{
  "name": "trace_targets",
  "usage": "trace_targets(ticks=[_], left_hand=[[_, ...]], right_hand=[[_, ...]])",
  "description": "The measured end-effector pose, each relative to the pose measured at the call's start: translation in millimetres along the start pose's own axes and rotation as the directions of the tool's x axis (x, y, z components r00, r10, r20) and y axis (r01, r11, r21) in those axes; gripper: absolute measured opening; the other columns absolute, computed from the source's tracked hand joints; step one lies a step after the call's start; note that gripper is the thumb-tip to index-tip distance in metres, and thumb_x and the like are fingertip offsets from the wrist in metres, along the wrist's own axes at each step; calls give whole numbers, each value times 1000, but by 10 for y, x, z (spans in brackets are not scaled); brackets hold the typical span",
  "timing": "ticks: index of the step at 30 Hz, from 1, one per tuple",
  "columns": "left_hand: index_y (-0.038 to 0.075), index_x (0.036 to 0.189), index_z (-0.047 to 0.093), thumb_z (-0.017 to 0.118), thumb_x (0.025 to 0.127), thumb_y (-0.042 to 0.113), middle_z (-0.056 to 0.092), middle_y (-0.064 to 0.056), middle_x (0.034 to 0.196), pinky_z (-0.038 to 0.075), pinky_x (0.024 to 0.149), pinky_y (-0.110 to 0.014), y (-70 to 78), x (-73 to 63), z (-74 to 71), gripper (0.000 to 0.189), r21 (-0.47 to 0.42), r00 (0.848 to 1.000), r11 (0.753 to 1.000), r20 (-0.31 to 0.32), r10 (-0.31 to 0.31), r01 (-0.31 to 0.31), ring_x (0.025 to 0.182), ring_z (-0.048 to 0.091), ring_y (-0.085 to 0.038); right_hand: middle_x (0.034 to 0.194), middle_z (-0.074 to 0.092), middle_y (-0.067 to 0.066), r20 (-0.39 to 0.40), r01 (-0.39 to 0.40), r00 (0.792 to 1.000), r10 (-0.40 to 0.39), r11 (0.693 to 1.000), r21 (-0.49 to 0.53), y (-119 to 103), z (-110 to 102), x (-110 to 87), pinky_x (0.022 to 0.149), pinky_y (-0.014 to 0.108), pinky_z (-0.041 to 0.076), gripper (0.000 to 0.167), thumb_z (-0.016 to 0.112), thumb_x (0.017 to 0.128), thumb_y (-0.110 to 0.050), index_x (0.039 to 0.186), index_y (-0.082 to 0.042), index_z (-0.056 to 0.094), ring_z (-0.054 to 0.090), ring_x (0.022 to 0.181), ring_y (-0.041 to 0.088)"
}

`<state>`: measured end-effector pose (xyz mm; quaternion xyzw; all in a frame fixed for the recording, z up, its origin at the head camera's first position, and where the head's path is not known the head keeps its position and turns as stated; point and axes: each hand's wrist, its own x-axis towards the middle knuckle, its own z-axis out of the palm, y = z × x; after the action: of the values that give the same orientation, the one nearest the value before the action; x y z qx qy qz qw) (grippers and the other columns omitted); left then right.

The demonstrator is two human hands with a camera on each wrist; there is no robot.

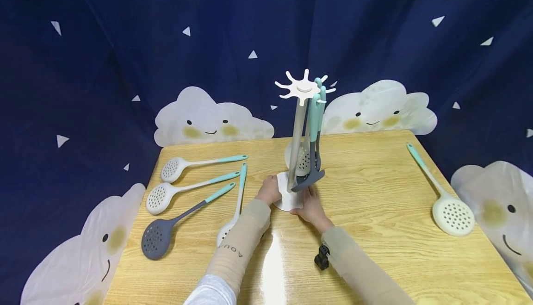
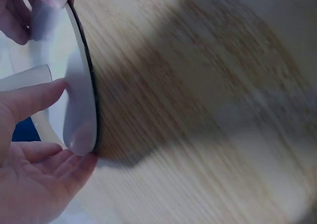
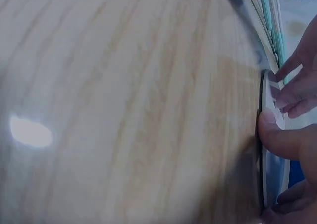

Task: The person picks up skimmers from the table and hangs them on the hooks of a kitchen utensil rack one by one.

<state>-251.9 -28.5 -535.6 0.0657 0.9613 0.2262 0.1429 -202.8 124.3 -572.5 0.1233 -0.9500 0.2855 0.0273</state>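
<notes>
Nearest, the left sleeve carries dark capitals that look like AQUA, small and skewed. A black device sits at the right sleeve, any marking on it too small to read.

Partly behind the left forearm lies a white skimmer, its mint handle pointing away. To its left, a dark skimmer lies with its handle slanting inward.

Ahead, both hands are at the round white base of the stand. The left hand pinches the base's left edge, thumb on top and fingertips at the rim. The right hand pinches the edge opposite, thumb over the near rim and fingers farther round the side. The stand rises upright between them; the base lies between the two grips.

Well apart on the right is another white skimmer; two more, a middle skimmer and a back skimmer, lie left.

From the stand's pronged top hang mint-handled utensils, among them a dark ladle reaching down over the base.

Behind the wooden table hangs a navy curtain with smiling clouds.
</notes>
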Motion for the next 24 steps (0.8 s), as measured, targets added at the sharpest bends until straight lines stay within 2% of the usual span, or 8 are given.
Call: trace_targets(ticks=[4,7,10,14,17,18,22,24], left_hand=[[-12,128,40,67,71,5,45,-22,122,43,92,-37,16,3,16,65,44,1000,999,0,-26,26,112,46,-36],[-12,127,40,67,72,6,43,-21,122,46,86,-36,31,0,24,64,59,999,997,6,-53,52,110,44,-34],[-12,128,40,66,73,8,41,-20,121,48,80,-36,48,-11,25,64,77,997,994,11,-77,76,109,43,-32],[-13,128,39,65,73,10,39,-19,118,49,75,-36,68,-28,17,64,79,994,992,20,-103,101,107,41,-31],[-15,126,40,65,73,9,39,-18,115,49,72,-36,80,-47,6,64,80,993,991,28,-113,110,105,40,-31],[-15,126,40,65,73,9,38,-18,114,49,72,-36,83,-54,3,63,82,993,990,28,-114,111,104,40,-31],[-15,119,46,66,70,8,38,-18,112,49,69,-35,98,-71,-16,57,81,993,990,29,-115,112,103,39,-31],[-13,110,53,66,70,8,37,-18,113,49,68,-35,107,-79,-31,47,77,993,991,34,-116,113,103,39,-31]], right_hand=[[135,30,37,42,33,999,-33,999,-12,42,-37,22,101,53,30,102,83,61,-26,132,19,24,30,125,49],[135,30,37,57,63,996,-65,997,47,102,-53,48,101,55,28,103,83,60,-26,132,19,25,29,125,50],[137,29,36,59,95,993,-101,990,101,242,10,93,102,56,25,107,83,60,-32,135,16,24,27,126,49],[141,26,32,68,154,985,-160,984,88,443,132,157,107,49,21,112,78,63,-47,140,9,19,24,130,45],[138,29,33,97,157,981,-166,983,98,402,60,163,106,49,23,109,80,61,-41,138,12,23,25,128,48],[135,32,35,135,121,982,-134,988,95,318,-29,157,102,53,27,106,83,59,-33,135,15,26,28,125,50],[133,35,35,190,98,977,-101,995,23,172,-161,145,102,48,30,99,83,60,-22,132,17,28,33,123,48],[133,35,35,208,94,974,-93,996,5,154,-184,154,103,47,30,98,82,61,-20,132,18,27,34,123,47]])
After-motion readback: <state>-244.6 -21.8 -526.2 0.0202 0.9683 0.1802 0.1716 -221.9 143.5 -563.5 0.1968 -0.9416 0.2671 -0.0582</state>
